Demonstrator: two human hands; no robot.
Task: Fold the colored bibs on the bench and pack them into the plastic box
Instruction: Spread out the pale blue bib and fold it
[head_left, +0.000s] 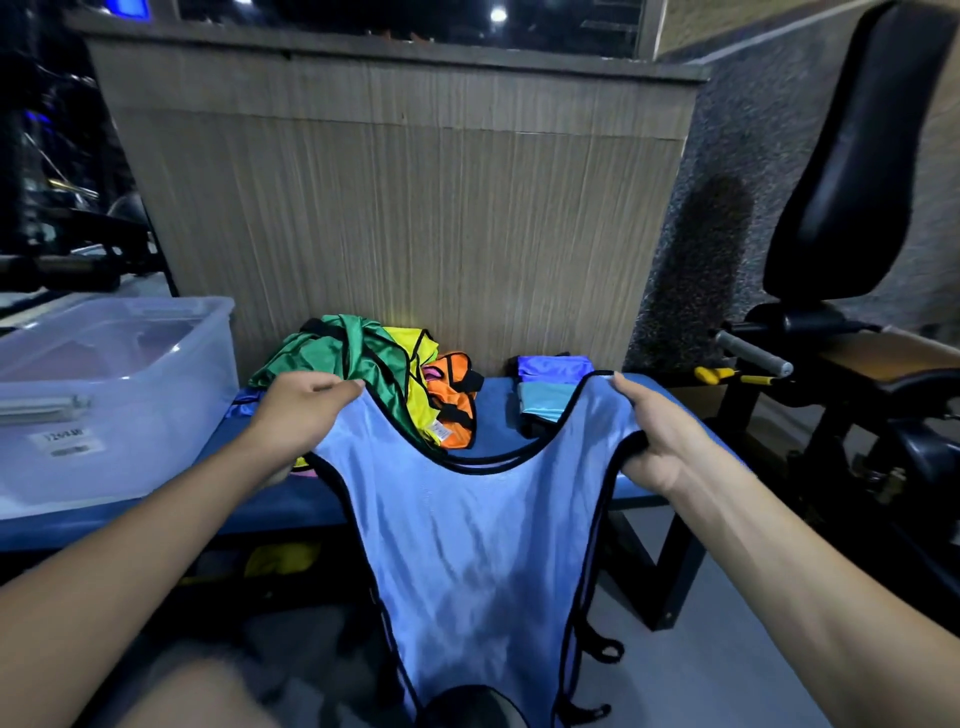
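Light-blue bib (467, 519) held up by its shoulder straps: left hand (296, 410) pinching one strap, right hand (660, 436) gripping the other. Long axis hanging straight down, in front of the counter (498, 410). Unfolded bibs (395, 379) heaped just beyond; folded bibs (550, 389) nearer the right hand; plastic box (119, 395) beside the left.
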